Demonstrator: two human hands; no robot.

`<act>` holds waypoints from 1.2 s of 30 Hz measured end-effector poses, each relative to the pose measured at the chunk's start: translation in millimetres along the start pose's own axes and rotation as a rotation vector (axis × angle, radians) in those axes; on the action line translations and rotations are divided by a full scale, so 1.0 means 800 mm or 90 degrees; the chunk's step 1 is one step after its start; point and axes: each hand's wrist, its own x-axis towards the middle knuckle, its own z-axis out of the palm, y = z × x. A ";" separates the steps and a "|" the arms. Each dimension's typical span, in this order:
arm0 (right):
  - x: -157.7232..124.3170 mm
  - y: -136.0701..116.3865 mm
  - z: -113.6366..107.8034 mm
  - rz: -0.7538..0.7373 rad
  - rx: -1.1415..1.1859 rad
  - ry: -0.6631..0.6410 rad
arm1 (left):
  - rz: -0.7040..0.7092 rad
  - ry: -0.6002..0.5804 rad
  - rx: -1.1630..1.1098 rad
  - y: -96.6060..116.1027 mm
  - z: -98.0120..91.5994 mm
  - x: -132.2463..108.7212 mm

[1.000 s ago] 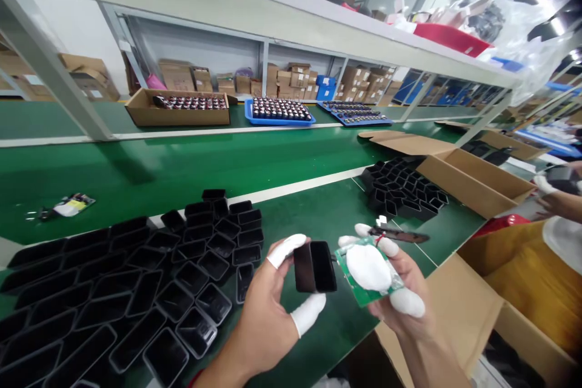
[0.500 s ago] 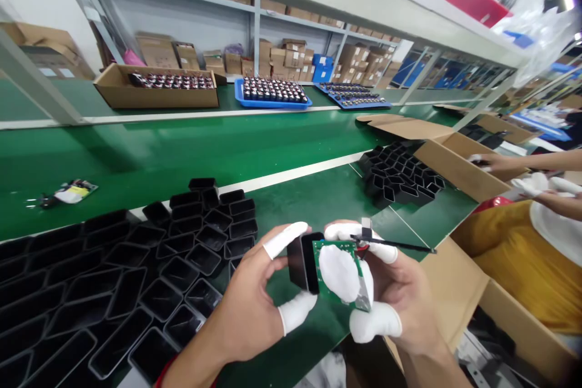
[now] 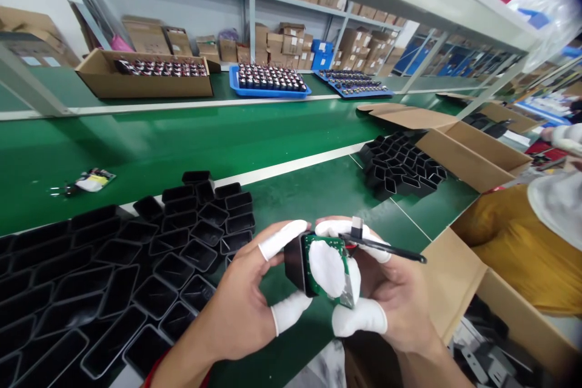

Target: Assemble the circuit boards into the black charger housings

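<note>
Wearing white finger cots, my left hand [image 3: 248, 294] grips a black plastic case [image 3: 296, 264] between thumb and fingers. My right hand [image 3: 386, 291] pinches a green circuit board [image 3: 313, 244] with a white pad [image 3: 327, 268] on its face. The board's left edge sits in the open mouth of the case; most of it sticks out. A black cable [image 3: 386, 245] with a small plug stretches from the board over my right fingers. Left of my hands, several empty black cases [image 3: 177, 273] stand packed together, open side up.
Another board [image 3: 93, 180] lies on the green belt [image 3: 191, 139]. More black cases [image 3: 400, 163] stand near an open carton [image 3: 473, 154]. A carton with metal parts [image 3: 522, 309] is at lower right, beside a person in mustard clothing [image 3: 509, 242]. Trays of parts [image 3: 271, 80] line the back.
The board has moved left into the mouth of the case, closing the gap between my hands. The neighbouring person's hands have shifted away from the open carton.
</note>
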 end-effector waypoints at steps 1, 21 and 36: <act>-0.001 0.000 0.000 -0.012 -0.009 0.000 | 0.001 -0.007 0.008 0.000 -0.001 0.000; -0.009 0.009 0.007 -0.030 -0.032 0.040 | 0.004 -0.029 0.056 -0.001 0.000 0.003; -0.009 0.004 0.009 -0.014 -0.037 0.039 | -0.006 -0.020 0.066 -0.002 0.000 0.001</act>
